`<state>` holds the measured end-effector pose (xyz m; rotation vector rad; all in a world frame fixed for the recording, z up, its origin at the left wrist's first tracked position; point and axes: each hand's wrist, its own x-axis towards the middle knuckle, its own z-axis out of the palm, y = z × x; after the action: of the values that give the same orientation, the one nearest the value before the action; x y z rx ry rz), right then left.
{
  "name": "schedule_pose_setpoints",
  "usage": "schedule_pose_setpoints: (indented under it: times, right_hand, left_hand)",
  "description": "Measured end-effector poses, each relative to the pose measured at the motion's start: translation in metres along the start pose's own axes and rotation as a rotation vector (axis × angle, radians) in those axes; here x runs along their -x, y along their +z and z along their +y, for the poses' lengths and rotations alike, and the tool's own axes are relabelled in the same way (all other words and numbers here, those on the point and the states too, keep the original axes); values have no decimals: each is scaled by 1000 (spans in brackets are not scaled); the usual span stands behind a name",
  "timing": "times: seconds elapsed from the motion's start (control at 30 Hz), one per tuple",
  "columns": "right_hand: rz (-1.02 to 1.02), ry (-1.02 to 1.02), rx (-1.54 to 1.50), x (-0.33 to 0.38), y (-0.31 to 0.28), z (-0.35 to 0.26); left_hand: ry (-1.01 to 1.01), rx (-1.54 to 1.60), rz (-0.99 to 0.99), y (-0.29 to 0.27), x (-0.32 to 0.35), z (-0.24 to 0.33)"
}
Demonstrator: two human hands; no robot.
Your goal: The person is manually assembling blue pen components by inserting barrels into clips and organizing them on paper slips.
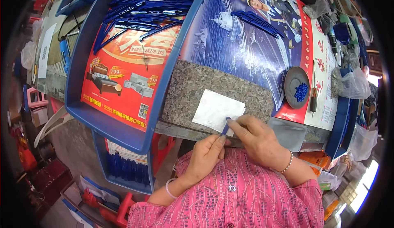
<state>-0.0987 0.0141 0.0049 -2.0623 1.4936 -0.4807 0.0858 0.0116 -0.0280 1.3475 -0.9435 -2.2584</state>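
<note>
Blue stick (225, 129), pinched at near end by left hand (205, 154), far by right hand (260, 139): probably light, stiff, best gripped endwise.

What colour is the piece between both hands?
The piece is blue, best seen in the head view.

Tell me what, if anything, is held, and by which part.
A slim blue piece: the left hand pinches its lower end, the right hand its upper end, as pictured.
</note>
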Motion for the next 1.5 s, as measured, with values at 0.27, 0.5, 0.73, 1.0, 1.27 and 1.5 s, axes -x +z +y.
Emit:
schedule_pose_setpoints:
  times: [0.27,0.5,0.73,1.0,1.27,1.5]
  right_hand:
    - [-129,-165,248,-9,-4,-4]
    - [-238,-321,407,-22,-9,-10]
    - [-157,-153,264,-10,-15,-7]
    - [739,608,263,81,-76,105]
    - [546,826,327,101,-92,168]
    - [799,609,-318,87,-98,135]
  left_hand:
    - [-44,52,-8,-1,-4,-3]
    - [-109,298,-80,-6,-5,-6]
    - [-122,317,-44,3,-5,-3]
    - [8,-44,-1,9,14,17]
    - [132,-158,102,16,14,5]
    - [91,-114,114,18,8,0]
